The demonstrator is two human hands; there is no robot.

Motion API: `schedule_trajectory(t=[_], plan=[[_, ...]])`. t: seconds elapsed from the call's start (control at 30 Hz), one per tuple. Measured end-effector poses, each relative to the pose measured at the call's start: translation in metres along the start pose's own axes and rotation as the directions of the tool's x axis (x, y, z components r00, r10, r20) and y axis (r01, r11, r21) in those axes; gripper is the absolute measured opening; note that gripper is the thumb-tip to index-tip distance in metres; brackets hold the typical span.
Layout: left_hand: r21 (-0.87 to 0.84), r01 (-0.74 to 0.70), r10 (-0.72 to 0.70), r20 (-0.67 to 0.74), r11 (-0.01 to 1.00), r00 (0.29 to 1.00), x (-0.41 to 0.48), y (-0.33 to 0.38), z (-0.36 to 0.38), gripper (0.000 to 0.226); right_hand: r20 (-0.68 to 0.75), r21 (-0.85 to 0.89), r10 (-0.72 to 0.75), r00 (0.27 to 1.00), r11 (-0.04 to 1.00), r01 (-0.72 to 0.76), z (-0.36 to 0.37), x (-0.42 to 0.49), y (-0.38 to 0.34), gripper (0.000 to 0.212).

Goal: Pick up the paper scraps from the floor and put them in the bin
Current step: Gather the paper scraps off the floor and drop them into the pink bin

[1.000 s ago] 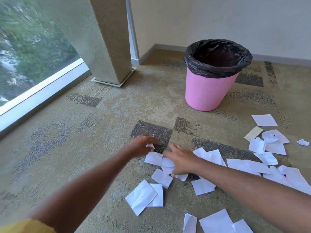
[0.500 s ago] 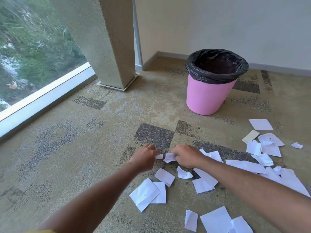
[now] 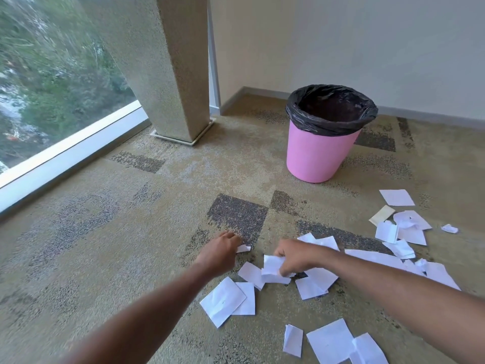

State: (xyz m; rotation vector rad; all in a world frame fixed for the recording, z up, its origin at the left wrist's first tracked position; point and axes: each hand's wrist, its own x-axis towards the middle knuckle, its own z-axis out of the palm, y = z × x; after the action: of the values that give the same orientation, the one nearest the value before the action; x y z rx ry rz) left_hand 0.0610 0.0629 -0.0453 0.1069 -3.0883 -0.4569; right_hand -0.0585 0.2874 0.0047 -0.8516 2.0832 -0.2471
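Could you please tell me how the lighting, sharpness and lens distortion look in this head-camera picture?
Head view: soft daylight from the window, no hard shadows or glare; the wide lens makes the pillar lean; greenery outside looks smeared; the paper scraps and pink bin are sharp.

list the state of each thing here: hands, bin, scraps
left hand, pinching a small scrap at its fingertips
right hand, gripping a crumpled bunch of scraps
bin, upright, open, lined with a black bag, no paper visible inside
loose scraps, lying scattered on the carpet
crumpled ball, on the carpet, untouched
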Motion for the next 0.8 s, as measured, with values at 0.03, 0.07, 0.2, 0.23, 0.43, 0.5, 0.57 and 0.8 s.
schedule_trajectory(t=[0.03,0.07,0.2,0.23,0.43,0.5,0.57,0.8], plan=[[-0.014,0.024,-0.024,0.006,1.000,1.000,-0.001,0.001,-0.001,0.022,-0.016,-0.044,-0.019,1.000,0.999,0.018,0.006,-0.001,0.000,0.040],[-0.033,0.051,-0.050,0.017,0.998,0.999,-0.001,0.002,-0.002,0.022,-0.042,-0.091,-0.044,0.998,0.995,0.040,0.013,-0.002,0.001,0.035],[-0.144,0.177,-0.169,0.065,0.974,0.983,-0.002,0.006,-0.004,0.022,-0.124,-0.138,-0.104,0.987,0.987,0.086,0.032,0.000,0.001,0.027],[-0.188,0.219,-0.208,0.073,0.958,0.975,-0.002,0.006,-0.005,0.022,-0.136,-0.136,-0.101,0.986,0.987,0.083,0.033,0.000,0.000,0.030],[-0.477,0.442,-0.452,0.101,0.760,0.886,0.005,0.015,-0.010,0.022,-0.242,0.064,-0.016,0.970,0.997,0.033,0.018,-0.002,0.001,0.035],[-0.638,0.503,-0.534,0.166,0.583,0.829,0.009,0.019,-0.012,0.017,-0.270,0.260,0.063,0.961,0.965,0.010,0.006,-0.003,0.004,0.018],[-0.777,0.519,-0.563,0.265,0.356,0.783,0.014,0.024,-0.016,0.014,-0.292,0.489,0.140,0.946,0.872,0.021,-0.008,-0.004,0.005,0.011],[-0.850,0.499,-0.320,0.526,-0.169,0.788,0.040,0.070,-0.039,0.017,-0.301,0.830,0.227,0.926,0.541,0.137,-0.048,0.000,-0.012,0.033]])
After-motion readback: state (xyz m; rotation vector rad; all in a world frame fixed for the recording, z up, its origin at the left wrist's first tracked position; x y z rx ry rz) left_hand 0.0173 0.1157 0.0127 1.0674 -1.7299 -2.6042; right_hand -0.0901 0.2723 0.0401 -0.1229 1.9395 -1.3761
